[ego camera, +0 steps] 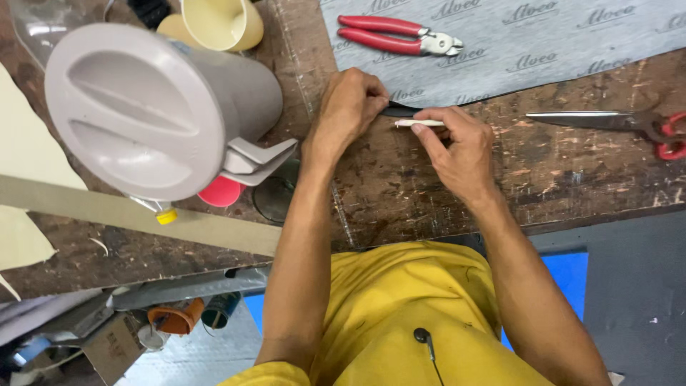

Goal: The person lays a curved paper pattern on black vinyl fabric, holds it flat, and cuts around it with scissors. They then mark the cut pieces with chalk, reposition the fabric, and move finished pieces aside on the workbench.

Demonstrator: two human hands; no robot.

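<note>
My left hand [348, 107] is closed, pinching the end of a thin black strip [401, 110] against the worn wooden bench [572, 179]. Just to its right, my right hand [457, 146] holds a slim white stick-like tool [420, 123] between thumb and fingers, lying level right under the strip. The two hands almost touch. Both work at the near edge of a grey printed sheet [522, 43]. How far the strip runs under my fingers is hidden.
Red-handled pliers [400, 36] lie on the grey sheet. Scissors with red handles [614, 121] rest at the right. A big grey lidded jug [153, 107] stands left, a cream cup [221, 21] behind it. A beige strap [136, 214] crosses the bench's left front.
</note>
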